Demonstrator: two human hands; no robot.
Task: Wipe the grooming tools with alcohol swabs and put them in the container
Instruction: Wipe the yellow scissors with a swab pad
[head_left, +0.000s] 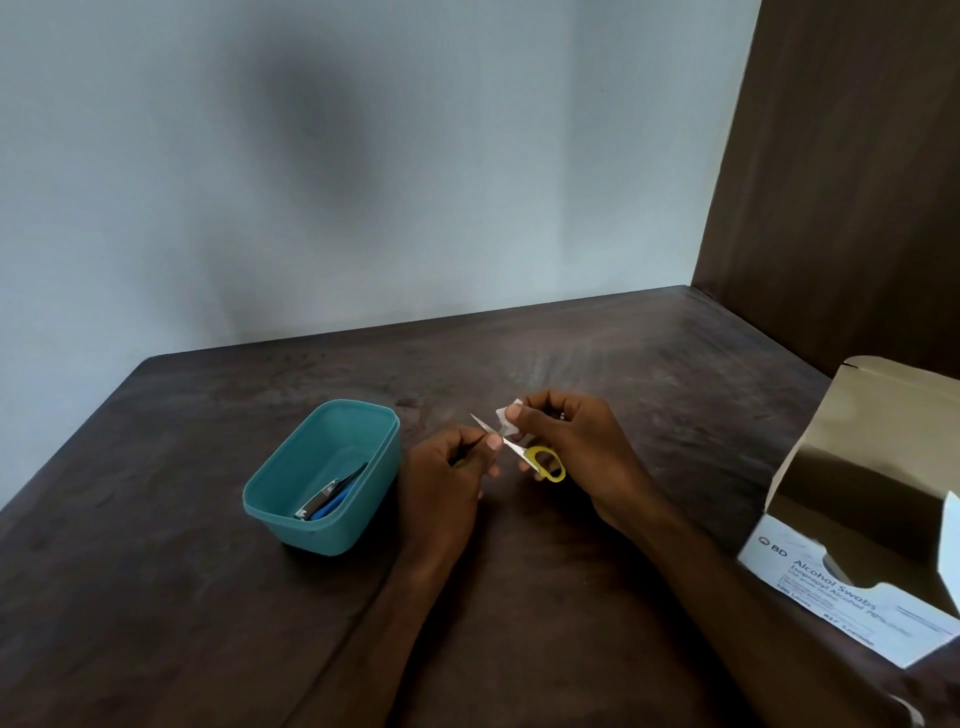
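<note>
Teal plastic container at left of centre on dark wooden table, open-topped, rounded rectangle, long axis running from near left to far right. Inside, resting along near wall: metal nail clipper and blue-handled tool, both angled toward far right.

Just right of container, left hand raised above table, fingers curled, thumb and fingers pinching small scissors near one handle, that handle mostly hidden in grip. Scissors with yellow loop handles, blades closed, long axis slanting from near right to far left, tip aimed up and away toward far left, one yellow loop showing at near right end.

Right hand close beside left, fingers curled, thumb and forefinger pinching white alcohol swab folded against blade, about midway along it.

Far right, at table edge: open cardboard box printed "Alcohol Swabs", lid flap standing up, dark wooden panel rising behind.
</note>
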